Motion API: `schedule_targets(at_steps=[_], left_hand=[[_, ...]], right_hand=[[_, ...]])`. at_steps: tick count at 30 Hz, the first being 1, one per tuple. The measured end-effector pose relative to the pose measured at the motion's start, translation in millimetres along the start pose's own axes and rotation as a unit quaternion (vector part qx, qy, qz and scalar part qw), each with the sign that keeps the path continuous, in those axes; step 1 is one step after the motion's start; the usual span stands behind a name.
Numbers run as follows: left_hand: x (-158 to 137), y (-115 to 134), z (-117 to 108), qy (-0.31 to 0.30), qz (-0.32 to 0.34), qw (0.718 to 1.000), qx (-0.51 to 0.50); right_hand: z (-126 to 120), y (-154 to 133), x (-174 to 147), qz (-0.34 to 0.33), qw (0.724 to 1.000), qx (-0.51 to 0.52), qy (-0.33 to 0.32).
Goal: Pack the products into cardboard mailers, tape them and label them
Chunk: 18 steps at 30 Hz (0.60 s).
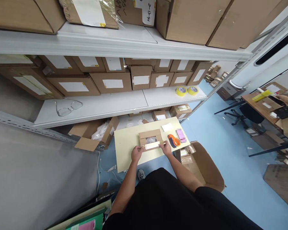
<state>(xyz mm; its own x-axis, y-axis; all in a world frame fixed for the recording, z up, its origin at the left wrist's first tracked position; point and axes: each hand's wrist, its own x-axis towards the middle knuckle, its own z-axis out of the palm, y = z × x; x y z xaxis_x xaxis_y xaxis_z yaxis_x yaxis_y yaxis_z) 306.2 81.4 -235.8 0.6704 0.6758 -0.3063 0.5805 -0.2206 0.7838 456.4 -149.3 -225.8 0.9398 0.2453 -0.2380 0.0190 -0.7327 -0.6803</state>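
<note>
A small cardboard box (143,135) with raised flaps stands on the pale yellow board (123,140), and something whitish shows inside it. Along its near side runs a white label (152,145) with tape-like ends. My left hand (136,154) pinches the near left corner, while my right hand (166,148) grips the near right corner. Whether the fingers hold cardboard or tape there is too small to tell. Just right of the box lies an orange and dark blue tape dispenser (174,141), beside a blurred pink item (181,135). White paper (167,127) lies behind them.
A shelf (115,103) of labelled cartons is ahead, holding eyeglasses (68,108) and two yellow tape rolls (181,91). An open carton (105,132) with white bags stands left of the board; a large open carton (208,166) is at right. Cables (99,172) trail on the floor.
</note>
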Motion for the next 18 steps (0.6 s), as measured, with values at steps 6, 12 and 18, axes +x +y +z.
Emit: schedule_targets(at_steps=[6,12,18], left_hand=[[20.9,4.9,0.0,0.011,-0.032,0.999,-0.003],[59.5,44.9,-11.8,-0.026,0.033,0.985,-0.166],[55.5,51.3,-12.1,-0.054,0.049,0.981,-0.178]], right_hand=[[6.8,-9.2,5.1,0.040,0.997,-0.068,-0.017],[11.1,-10.4,9.0,0.040,0.994,-0.093,-0.041],[11.5,-17.3,9.4,0.064,0.992,-0.094,-0.048]])
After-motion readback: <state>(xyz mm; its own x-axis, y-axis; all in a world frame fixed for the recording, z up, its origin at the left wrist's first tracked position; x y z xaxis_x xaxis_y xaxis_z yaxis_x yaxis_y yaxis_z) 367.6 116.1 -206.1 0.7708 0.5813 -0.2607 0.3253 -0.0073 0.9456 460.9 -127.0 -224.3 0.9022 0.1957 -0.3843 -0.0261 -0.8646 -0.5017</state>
